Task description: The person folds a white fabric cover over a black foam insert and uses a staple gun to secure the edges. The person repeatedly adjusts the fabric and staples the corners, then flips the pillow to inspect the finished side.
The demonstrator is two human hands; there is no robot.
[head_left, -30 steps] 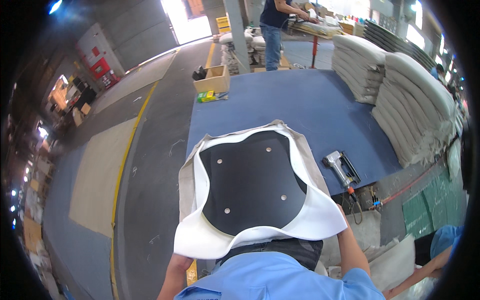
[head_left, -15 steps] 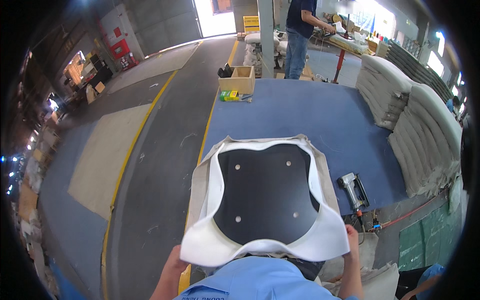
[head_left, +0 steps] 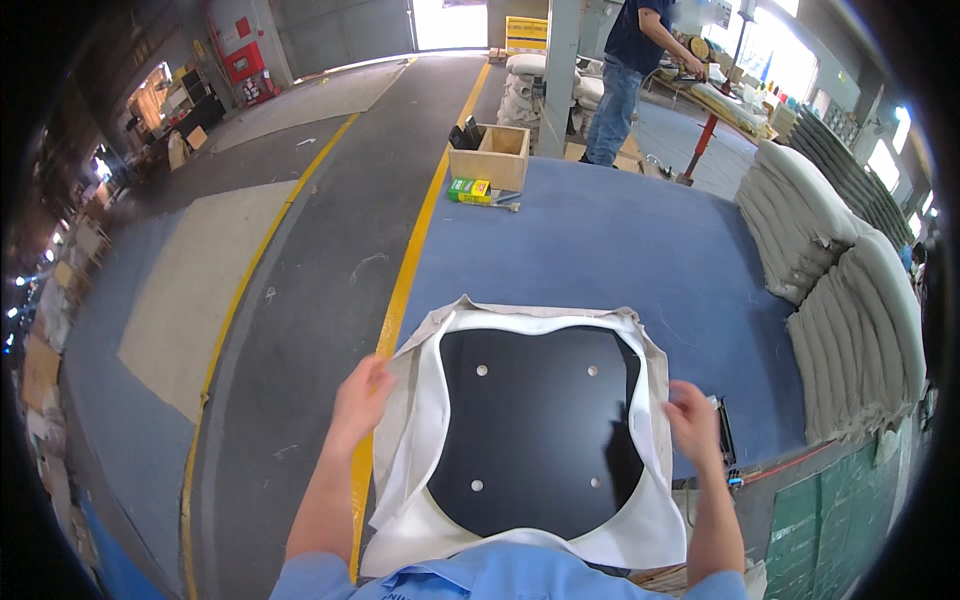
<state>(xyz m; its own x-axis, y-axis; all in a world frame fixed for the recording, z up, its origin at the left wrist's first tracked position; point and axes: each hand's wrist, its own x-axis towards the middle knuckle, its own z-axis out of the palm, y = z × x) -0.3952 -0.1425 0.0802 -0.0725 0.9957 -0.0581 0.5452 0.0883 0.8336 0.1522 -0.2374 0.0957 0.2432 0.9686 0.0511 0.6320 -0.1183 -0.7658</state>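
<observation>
A black panel (head_left: 535,430) with round pale holes lies on white foam padding (head_left: 445,535), whose wavy edge folds up around it. Beige fabric (head_left: 412,385) shows outside the foam along the far edge and sides. At the left side, my left hand (head_left: 362,398) is by the fabric's edge, its fingertips smeared by motion. My right hand (head_left: 692,418) is at the opposite side, fingers loosely bent and apart, with nothing visible in them. Beyond it lies a staple gun (head_left: 725,430), mostly hidden behind that hand. The padding's near edge rests against my blue shirt.
The blue-grey tabletop (head_left: 590,240) carries a wooden box (head_left: 505,160), a green and yellow carton (head_left: 468,190) and stacked grey cushions (head_left: 855,330). A red hose (head_left: 775,465) runs below the right edge. A co-worker (head_left: 620,95) stands beyond the table.
Both hands have left the padding's near corners and moved forward along its sides. The panel and padding sit lower in view. My right hand now covers much of the staple gun.
</observation>
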